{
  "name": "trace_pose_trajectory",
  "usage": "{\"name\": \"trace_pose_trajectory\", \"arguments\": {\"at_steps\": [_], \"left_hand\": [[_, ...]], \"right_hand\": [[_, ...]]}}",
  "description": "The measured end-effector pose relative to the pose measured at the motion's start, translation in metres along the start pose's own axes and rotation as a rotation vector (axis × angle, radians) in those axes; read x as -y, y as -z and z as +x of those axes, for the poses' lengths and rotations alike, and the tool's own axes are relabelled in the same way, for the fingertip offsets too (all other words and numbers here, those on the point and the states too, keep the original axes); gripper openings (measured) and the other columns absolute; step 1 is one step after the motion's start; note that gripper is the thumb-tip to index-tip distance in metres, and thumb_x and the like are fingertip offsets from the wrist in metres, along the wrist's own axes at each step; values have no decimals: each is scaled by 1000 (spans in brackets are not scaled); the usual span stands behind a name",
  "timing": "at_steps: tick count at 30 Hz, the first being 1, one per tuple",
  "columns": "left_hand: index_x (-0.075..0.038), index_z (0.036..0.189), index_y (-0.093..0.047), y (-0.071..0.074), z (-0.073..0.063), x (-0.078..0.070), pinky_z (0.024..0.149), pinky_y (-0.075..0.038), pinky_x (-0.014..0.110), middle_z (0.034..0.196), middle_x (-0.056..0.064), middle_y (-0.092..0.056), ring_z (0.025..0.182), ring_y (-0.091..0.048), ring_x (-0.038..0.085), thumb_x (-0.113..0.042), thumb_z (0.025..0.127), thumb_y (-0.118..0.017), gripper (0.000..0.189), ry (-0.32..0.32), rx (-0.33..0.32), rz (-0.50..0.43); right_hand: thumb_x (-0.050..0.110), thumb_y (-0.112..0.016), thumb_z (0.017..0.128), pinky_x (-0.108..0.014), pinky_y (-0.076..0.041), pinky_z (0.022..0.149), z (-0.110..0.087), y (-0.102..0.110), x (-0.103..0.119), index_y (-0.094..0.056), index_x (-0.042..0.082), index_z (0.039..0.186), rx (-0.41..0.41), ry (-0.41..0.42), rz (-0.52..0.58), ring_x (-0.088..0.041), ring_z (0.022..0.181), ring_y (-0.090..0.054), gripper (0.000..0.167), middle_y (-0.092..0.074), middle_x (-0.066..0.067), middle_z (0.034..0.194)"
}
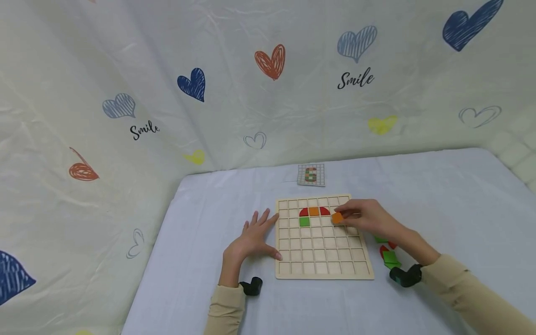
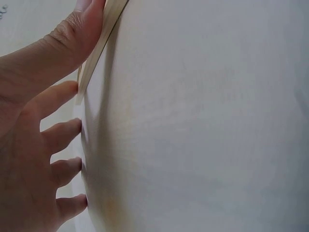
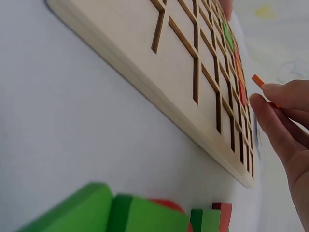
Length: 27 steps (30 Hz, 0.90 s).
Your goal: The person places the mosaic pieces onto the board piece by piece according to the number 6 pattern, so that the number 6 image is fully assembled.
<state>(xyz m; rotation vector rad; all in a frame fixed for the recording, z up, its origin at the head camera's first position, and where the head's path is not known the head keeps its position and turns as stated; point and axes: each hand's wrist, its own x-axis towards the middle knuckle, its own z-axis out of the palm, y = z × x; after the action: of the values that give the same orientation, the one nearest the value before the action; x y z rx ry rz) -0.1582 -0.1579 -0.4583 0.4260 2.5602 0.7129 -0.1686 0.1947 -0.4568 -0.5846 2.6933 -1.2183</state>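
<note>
Wooden grid board lies flat on the white-covered table in the head view, with a small patterned card beyond its far edge. Four pieces sit in its cells: a left red piece, an orange square and a right red piece in one row, with a green square below the left one. The left hand is spread at the board's left side, thumb and index fingertip touching its edge. The right hand pinches an orange tile near the right red piece. Loose green and red pieces lie beside the board, partly under the right forearm. The step in hand looks like setting another piece into the figure; the cell meant for it cannot be told.

From the left wrist, the thumb rests on the board's rim and the fingers fan apart, which seems enough to steady it.

From the right wrist, the orange tile shows nearly edge-on between thumb and fingers, apart from the grid, while the loose pieces fill the near foreground. The next move would call for levelling it, squaring its sides with the raised cell lines and letting go once it is seated.
</note>
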Motion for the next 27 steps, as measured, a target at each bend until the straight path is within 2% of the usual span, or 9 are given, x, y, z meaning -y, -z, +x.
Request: {"name": "trace_pose_trajectory", "arguments": {"at_steps": [6,13,20,27], "left_hand": [[-24,164,-28,0,1,1,128,-1,61,174,5,-9,160,5,37,-37,71,-95,116,-4,0,-3],[-25,164,-29,-1,2,1,128,0,60,174,4,-9,160,6,36,-37,70,-96,117,12,-3,0],[-25,164,-29,0,3,1,128,-1,60,174,4,-9,160,6,36,-36,70,-96,116,18,-4,14],[-25,164,-28,0,3,2,128,0,60,174,4,-8,160,6,36,-38,70,-95,116,14,6,16]], "right_hand": [[8,-81,86,-20,-58,78,7,-8,8,-75,2,113,24,15,5,-15,87,-68,28,-75,-5,103],[7,-82,83,-23,-56,71,18,-23,18,-76,2,104,48,121,-63,-11,80,-63,22,-72,-1,92],[13,-84,84,-24,-55,73,30,-39,27,-77,5,102,107,133,-88,-10,81,-61,21,-71,1,91],[12,-84,85,-26,-54,76,34,-51,37,-78,7,100,143,146,-115,-11,83,-59,17,-70,1,93]]}}
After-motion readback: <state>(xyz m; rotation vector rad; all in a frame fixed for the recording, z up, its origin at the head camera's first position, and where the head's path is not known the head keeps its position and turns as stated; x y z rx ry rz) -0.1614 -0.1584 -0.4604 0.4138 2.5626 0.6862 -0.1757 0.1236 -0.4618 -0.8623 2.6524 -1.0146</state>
